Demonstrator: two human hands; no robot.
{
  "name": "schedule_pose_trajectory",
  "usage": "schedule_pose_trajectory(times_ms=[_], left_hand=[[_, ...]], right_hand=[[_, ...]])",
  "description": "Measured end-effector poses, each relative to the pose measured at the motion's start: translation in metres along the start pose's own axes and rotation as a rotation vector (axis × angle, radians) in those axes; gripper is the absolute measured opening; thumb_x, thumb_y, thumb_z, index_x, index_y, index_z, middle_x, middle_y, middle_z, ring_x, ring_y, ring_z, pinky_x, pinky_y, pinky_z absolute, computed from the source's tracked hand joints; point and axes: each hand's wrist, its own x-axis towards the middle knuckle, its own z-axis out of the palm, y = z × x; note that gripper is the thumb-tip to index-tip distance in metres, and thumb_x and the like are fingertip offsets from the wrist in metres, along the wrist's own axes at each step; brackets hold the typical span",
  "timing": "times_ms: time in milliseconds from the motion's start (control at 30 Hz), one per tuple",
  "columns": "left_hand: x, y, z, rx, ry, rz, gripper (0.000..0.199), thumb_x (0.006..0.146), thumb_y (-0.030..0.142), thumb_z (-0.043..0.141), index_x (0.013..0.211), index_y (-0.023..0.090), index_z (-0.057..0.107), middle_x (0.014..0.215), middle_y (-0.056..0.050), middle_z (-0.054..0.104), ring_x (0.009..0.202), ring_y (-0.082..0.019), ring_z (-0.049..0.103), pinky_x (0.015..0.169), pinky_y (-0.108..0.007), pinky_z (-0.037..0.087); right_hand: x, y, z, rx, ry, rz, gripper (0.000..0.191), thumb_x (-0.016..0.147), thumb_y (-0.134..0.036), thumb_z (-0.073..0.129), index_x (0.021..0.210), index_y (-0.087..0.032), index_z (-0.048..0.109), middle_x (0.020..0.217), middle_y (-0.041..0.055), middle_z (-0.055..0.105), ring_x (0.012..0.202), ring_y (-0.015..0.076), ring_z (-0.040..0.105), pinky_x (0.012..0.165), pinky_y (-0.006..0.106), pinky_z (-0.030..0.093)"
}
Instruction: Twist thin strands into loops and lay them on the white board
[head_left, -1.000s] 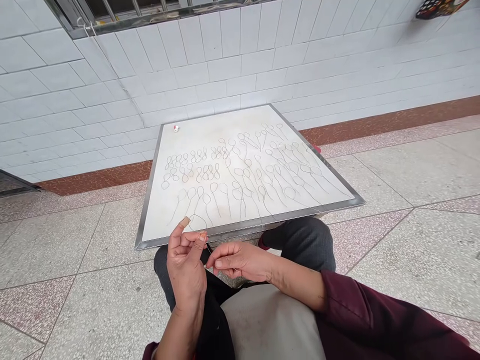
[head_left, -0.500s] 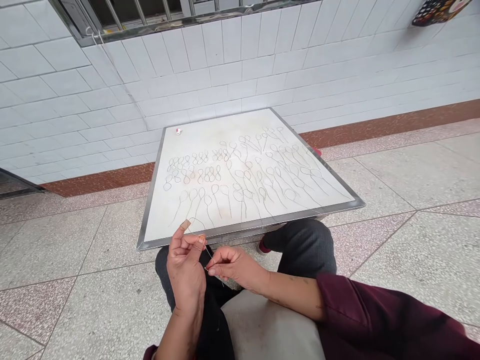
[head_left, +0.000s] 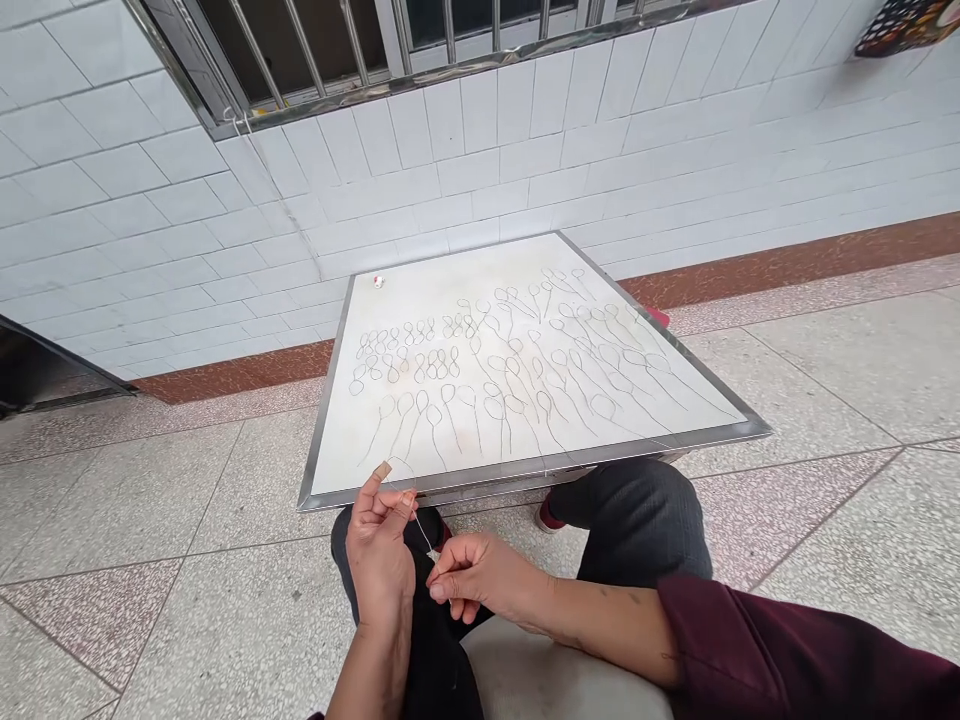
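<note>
My left hand point(head_left: 384, 555) pinches a thin wire point(head_left: 423, 530) between thumb and index finger, over the near left edge of the table. Part of the wire curves up past a raised finger with a tan wrap on its tip. My right hand point(head_left: 487, 572), lower and to the right, grips the same wire with its fingertips, and the strand runs straight between the two hands. Beyond them on the white table point(head_left: 465, 262) lie rows of thin wire loops with long tails point(head_left: 433, 412). Smaller figure-eight wire loops point(head_left: 438, 365) are grouped at the left.
A small white and red object point(head_left: 379, 282) sits at the table's far left corner. The table has a grey metal rim point(head_left: 540, 473) and stands against a white tiled wall point(head_left: 420, 200). My knees point(head_left: 637, 520) are under its near edge.
My right hand has moved down and away from the left, with a longer stretch of wire between them. My left hand keeps its pinch. The camera view has shifted slightly.
</note>
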Motion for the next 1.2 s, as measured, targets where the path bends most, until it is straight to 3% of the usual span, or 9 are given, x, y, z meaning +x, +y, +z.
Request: schedule_pose_trajectory(times_ms=[333, 533, 600, 700, 800, 867, 1000, 1067, 1200], left_hand=[[0.018, -0.020, -0.008, 0.025, 0.010, -0.031, 0.047, 0.062, 0.025, 0.085, 0.107, 0.018, 0.073, 0.065, 0.004, 0.061, 0.063, -0.014, 0.061, 0.071, -0.031, 0.049], [0.071, -0.013, -0.024, 0.049, 0.048, 0.027, 0.062, 0.060, 0.032, 0.087, 0.116, 0.017, 0.066, 0.068, 0.003, 0.066, 0.072, -0.015, 0.066, 0.074, -0.030, 0.050], [0.098, -0.007, -0.034, 0.097, 0.039, 0.034, 0.066, 0.059, 0.032, 0.089, 0.118, 0.015, 0.064, 0.069, 0.001, 0.068, 0.070, -0.015, 0.066, 0.074, -0.030, 0.050], [0.136, -0.001, -0.049, 0.205, 0.007, 0.015, 0.062, 0.069, 0.030, 0.087, 0.123, 0.013, 0.061, 0.077, -0.002, 0.071, 0.075, -0.017, 0.067, 0.077, -0.032, 0.052], [0.169, 0.000, -0.057, 0.341, -0.035, -0.017, 0.036, 0.092, 0.034, 0.067, 0.123, 0.016, 0.062, 0.111, -0.008, 0.069, 0.091, -0.021, 0.068, 0.080, -0.040, 0.057], [0.188, -0.001, -0.058, 0.430, -0.069, -0.033, 0.037, 0.095, 0.035, 0.063, 0.127, 0.017, 0.061, 0.125, -0.011, 0.064, 0.102, -0.024, 0.066, 0.085, -0.045, 0.057], [0.216, -0.009, -0.055, 0.595, -0.129, -0.030, 0.039, 0.095, 0.035, 0.064, 0.130, 0.018, 0.059, 0.129, -0.012, 0.062, 0.107, -0.026, 0.065, 0.088, -0.047, 0.056], [0.226, -0.012, -0.051, 0.669, -0.149, -0.013, 0.039, 0.095, 0.035, 0.064, 0.130, 0.018, 0.059, 0.129, -0.012, 0.062, 0.107, -0.025, 0.065, 0.088, -0.047, 0.056], [0.241, -0.018, -0.045, 0.799, -0.167, 0.029, 0.039, 0.095, 0.035, 0.063, 0.130, 0.018, 0.060, 0.130, -0.012, 0.062, 0.107, -0.025, 0.065, 0.089, -0.047, 0.056]], right_hand=[[0.008, 0.005, 0.002, -0.027, 0.044, 0.037, 0.052, 0.048, -0.051, 0.091, 0.072, -0.016, 0.062, 0.057, -0.0061, 0.062, 0.047, 0.0066, 0.056, 0.047, 0.020, 0.044], [0.010, 0.015, -0.015, -0.140, -0.014, 0.075, 0.042, 0.053, -0.044, 0.087, 0.069, -0.018, 0.060, 0.057, -0.0056, 0.060, 0.047, 0.0074, 0.054, 0.046, 0.020, 0.043], [0.010, 0.020, -0.035, -0.215, 0.010, 0.078, 0.035, 0.058, -0.042, 0.083, 0.069, -0.018, 0.060, 0.056, -0.0055, 0.059, 0.047, 0.0086, 0.054, 0.047, 0.021, 0.043], [0.005, 0.026, -0.075, -0.323, 0.191, -0.015, 0.031, 0.061, -0.045, 0.076, 0.068, -0.020, 0.060, 0.054, -0.0056, 0.055, 0.048, 0.0111, 0.053, 0.048, 0.024, 0.043], [-0.011, 0.031, -0.125, -0.487, 0.487, -0.157, 0.029, 0.068, -0.051, 0.066, 0.067, -0.023, 0.060, 0.058, -0.0021, 0.057, 0.055, 0.0169, 0.058, 0.052, 0.028, 0.047], [-0.029, 0.036, -0.160, -0.646, 0.667, -0.248, 0.031, 0.076, -0.054, 0.059, 0.068, -0.024, 0.063, 0.065, 0.0023, 0.064, 0.063, 0.0215, 0.063, 0.060, 0.033, 0.052], [-0.069, 0.056, -0.226, -0.858, 0.991, -0.314, 0.033, 0.074, -0.058, 0.059, 0.081, -0.028, 0.072, 0.090, 0.0083, 0.076, 0.086, 0.0316, 0.072, 0.084, 0.044, 0.057], [-0.080, 0.070, -0.251, -0.935, 1.051, -0.337, 0.034, 0.074, -0.059, 0.059, 0.082, -0.029, 0.072, 0.094, 0.0094, 0.077, 0.091, 0.0347, 0.074, 0.087, 0.047, 0.058], [-0.084, 0.095, -0.279, -1.134, 1.009, -0.476, 0.030, 0.081, -0.053, 0.056, 0.086, -0.029, 0.073, 0.091, 0.0088, 0.078, 0.089, 0.0324, 0.075, 0.087, 0.046, 0.060]])
